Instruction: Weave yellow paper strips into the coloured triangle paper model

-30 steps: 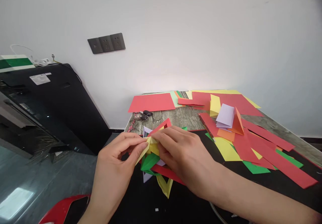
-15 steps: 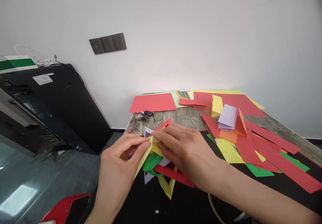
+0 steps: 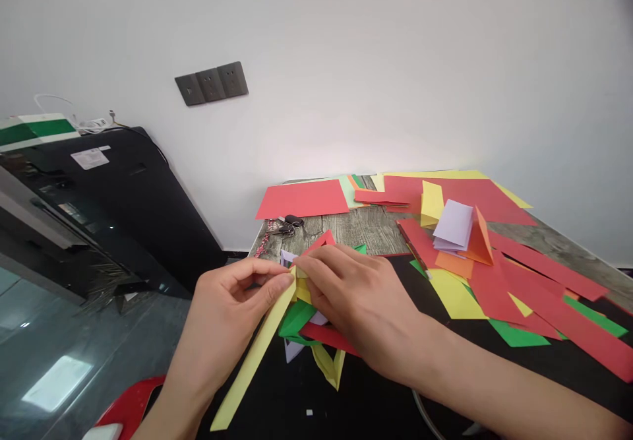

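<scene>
My left hand point(image 3: 237, 308) pinches a long yellow paper strip point(image 3: 254, 364) near its upper end, and the strip slants down toward the lower left. Against that end, my right hand point(image 3: 359, 295) is closed over a folded paper shape point(image 3: 297, 321) made of green, red, yellow and lilac strips. The right fingertips nearly meet the left ones. Much of the shape is hidden under the right hand; a yellow pointed loop point(image 3: 329, 367) sticks out below and lilac corners show at the left.
Cut strips in red point(image 3: 558, 301), yellow and green lie on the right, with a folded lilac paper point(image 3: 453, 225) and a pencil point(image 3: 414, 255). Keys point(image 3: 291, 223) rest near a red sheet point(image 3: 304, 200). A small white scrap point(image 3: 309, 412) lies on the black surface point(image 3: 277, 407).
The yellow strip, mostly behind my left hand before, now shows in full length in front of the black surface. My left hand has shifted slightly left; both hands keep their grip.
</scene>
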The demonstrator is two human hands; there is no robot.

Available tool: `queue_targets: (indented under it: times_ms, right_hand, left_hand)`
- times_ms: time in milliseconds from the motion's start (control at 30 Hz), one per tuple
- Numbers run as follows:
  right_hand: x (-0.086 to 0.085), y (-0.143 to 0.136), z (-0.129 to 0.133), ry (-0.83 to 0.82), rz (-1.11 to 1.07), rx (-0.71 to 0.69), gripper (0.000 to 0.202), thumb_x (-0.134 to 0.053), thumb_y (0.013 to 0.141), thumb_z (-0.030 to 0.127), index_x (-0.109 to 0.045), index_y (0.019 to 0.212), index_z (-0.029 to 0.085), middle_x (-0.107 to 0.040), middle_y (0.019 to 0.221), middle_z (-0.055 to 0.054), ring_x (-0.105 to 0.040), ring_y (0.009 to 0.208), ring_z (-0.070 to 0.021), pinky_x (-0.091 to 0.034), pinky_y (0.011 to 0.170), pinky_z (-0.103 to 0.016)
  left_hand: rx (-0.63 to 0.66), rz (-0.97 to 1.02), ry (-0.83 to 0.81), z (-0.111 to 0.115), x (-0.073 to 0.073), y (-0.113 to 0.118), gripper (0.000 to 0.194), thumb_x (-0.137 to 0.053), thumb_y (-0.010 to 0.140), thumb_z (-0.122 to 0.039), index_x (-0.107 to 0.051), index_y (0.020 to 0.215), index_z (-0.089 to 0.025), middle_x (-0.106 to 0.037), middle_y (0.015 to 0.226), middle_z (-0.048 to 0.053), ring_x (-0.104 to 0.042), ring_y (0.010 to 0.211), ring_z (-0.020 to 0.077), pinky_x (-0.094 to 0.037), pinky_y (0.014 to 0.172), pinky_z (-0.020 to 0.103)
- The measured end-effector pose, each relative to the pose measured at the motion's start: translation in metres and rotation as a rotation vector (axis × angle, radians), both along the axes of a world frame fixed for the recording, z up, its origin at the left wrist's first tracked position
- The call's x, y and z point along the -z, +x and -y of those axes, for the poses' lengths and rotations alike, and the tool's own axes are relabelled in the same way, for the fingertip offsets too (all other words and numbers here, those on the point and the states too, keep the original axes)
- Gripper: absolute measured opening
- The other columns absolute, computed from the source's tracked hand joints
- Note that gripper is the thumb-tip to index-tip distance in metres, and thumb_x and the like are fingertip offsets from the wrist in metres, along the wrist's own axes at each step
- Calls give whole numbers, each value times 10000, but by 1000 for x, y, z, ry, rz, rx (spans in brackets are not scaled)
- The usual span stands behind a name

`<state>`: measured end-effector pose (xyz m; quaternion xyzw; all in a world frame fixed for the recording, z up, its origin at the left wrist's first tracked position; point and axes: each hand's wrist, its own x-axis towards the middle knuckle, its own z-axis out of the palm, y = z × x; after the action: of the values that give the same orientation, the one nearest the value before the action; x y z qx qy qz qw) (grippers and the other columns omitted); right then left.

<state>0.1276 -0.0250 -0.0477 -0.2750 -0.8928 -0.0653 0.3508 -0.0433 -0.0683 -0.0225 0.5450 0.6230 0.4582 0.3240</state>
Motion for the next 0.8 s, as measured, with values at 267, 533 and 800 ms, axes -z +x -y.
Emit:
queue_targets:
  times_ms: [267, 533, 800]
  right_hand:
    - [-5, 1, -2, -270, -75, -83, 168, -495, 927, 126, -646, 996, 147, -659, 882, -75, -601, 760, -194, -439, 616, -296]
    - [-6, 2, -3, -425, -108, -171, 162, -580, 882, 130, -655, 1023, 150, -660, 912, -64, -602, 816, -193, -476, 693, -320]
    - [-5, -4, 0, -396, -118, -127, 178, -610, 839, 118, -677, 997, 168, -666, 844, -39, -588, 750, -183, -432, 617, -296]
  left_hand:
    - [-12, -9, 28, -1, 1, 0, 180, -764, 725, -376, -759, 790, -208, -742, 756, 5, -674, 682, 156, -535, 576, 195]
    - [131, 41, -86, 9, -1, -12, 232, -775, 714, -331, -777, 925, -235, -760, 827, 32, -697, 773, 180, -563, 669, 234]
    - [69, 48, -66, 13, 3, -13, 174, -807, 663, -333, -764, 780, -211, -751, 725, 19, -678, 673, 142, -539, 618, 185]
